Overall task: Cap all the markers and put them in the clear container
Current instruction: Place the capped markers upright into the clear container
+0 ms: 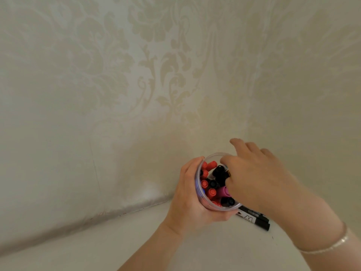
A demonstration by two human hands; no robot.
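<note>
The clear container (199, 184) is tilted toward me, lifted off the white table, with my left hand (187, 202) wrapped around its wall. Inside stand several capped markers: red caps (211, 193), black caps (213, 184) and one purple cap (222, 191). My right hand (256, 177) reaches over the container's mouth, thumb and fingers pinching a black marker (219, 171) among the others. Two black-capped markers (254, 219) with white labelled barrels lie on the table just under my right wrist, partly hidden.
The white table (117, 237) meets a cream wall with floral wallpaper (156, 85) in a corner right behind the container. A thin bracelet (332, 245) circles my right forearm.
</note>
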